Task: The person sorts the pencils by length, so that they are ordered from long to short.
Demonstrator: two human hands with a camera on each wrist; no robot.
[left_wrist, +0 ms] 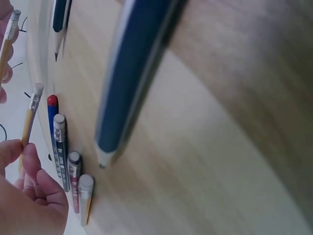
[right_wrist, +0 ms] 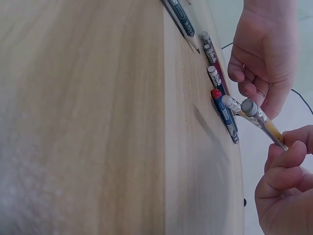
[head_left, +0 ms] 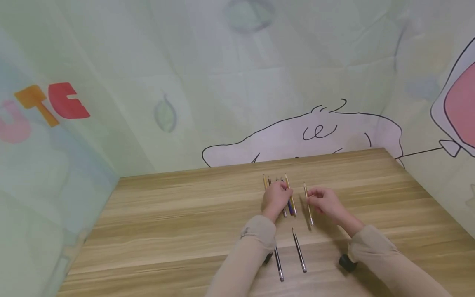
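My left hand (head_left: 275, 200) pinches a yellow pencil (left_wrist: 30, 115) between thumb and finger, its eraser end toward me. Under and beside that hand lie several pencils side by side: a blue one with a red end (left_wrist: 52, 110), a dark one with an eraser (left_wrist: 59, 139), a reddish one (left_wrist: 74, 178) and a yellow one (left_wrist: 84, 196). The hand covers their middles in the head view. Off to the right, my right hand (head_left: 328, 203) pinches another yellow pencil (head_left: 309, 213), held tilted with its eraser toward me.
Two dark pencils lie nearer me on the wooden table (head_left: 167, 218): one between the arms (head_left: 299, 251), one by the left sleeve (head_left: 279, 266). A printed cloth (head_left: 193, 103) hangs behind the table. Dark wrist pieces (head_left: 347, 262) show under the sleeves.
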